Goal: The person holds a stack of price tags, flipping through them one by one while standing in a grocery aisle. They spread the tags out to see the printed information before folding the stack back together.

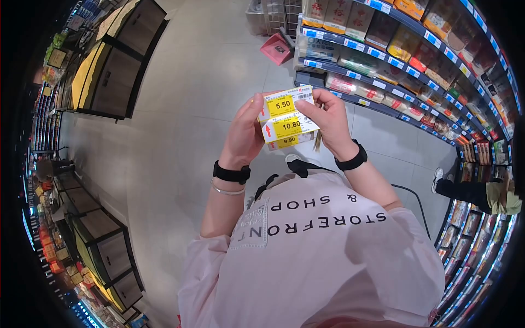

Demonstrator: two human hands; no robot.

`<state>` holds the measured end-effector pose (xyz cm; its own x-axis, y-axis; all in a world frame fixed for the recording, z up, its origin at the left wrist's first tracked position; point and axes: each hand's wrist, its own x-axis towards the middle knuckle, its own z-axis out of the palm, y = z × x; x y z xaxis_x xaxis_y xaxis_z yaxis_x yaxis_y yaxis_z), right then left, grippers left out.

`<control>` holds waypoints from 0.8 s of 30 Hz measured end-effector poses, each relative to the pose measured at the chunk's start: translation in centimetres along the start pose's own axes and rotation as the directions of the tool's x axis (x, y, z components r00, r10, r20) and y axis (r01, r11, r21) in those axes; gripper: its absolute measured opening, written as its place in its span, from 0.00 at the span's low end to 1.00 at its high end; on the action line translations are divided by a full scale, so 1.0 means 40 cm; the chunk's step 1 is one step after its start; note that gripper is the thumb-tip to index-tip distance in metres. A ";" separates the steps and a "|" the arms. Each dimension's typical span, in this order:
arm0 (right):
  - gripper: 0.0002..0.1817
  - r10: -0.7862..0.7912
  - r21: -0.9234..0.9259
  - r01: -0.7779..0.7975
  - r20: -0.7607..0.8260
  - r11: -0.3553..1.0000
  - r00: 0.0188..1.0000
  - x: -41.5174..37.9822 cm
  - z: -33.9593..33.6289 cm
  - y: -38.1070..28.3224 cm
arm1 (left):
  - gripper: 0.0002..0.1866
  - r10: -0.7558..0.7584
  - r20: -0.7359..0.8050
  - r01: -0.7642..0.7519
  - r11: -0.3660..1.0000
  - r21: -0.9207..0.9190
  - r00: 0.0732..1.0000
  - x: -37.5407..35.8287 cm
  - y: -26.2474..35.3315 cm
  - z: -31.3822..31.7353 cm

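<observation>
Several yellow-and-white shelf price tags (pixel 284 127) overlap in a small fan in front of my chest, printed with 5.50, 10.80 and 9.90 beside red arrows. My left hand (pixel 247 135) is closed on their left edge, its thumb along the top corner. From the other side, my right hand (pixel 332 123) pinches the tags, its thumb pressed on the top one near the barcode. Below the right fingers hangs a thin brownish strip that I cannot make out. Both wrists carry black bands.
Shelves of packaged goods (pixel 377 52) with blue-and-white labels curve along the right. A pink dustpan (pixel 277 48) stands by the shelf end, near a wire cage (pixel 281 16). Dark-framed display cabinets (pixel 117 76) line the left. Another person's leg (pixel 465 190) shows at right.
</observation>
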<state>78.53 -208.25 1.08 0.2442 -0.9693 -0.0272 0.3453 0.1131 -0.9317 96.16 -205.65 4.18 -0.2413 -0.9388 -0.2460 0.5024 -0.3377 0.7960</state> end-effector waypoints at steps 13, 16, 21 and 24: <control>0.09 0.009 0.006 -0.009 0.029 1.000 1.000 0.015 0.002 0.003 | 0.25 0.024 0.027 -0.022 0.999 -0.043 0.999 0.006 -0.005 -0.021; 0.09 0.000 0.008 0.000 0.038 1.000 0.999 0.021 0.005 0.004 | 0.25 0.008 0.038 -0.006 0.999 -0.050 0.999 0.006 0.001 -0.023; 0.09 -0.032 -0.040 0.033 0.020 0.999 0.999 0.028 0.004 0.012 | 0.25 0.035 0.002 -0.035 0.999 -0.033 0.999 0.014 -0.017 -0.042; 0.09 -0.092 -0.128 0.089 -0.013 0.988 0.996 0.032 0.000 0.012 | 0.25 0.068 -0.066 -0.067 0.998 0.017 0.996 0.012 -0.014 -0.024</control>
<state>79.00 -209.43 0.60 0.1995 -0.9784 0.0535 0.2466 -0.0027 -0.9691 96.54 -205.97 3.09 -0.1516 -0.9621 -0.2269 0.5036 -0.2726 0.8198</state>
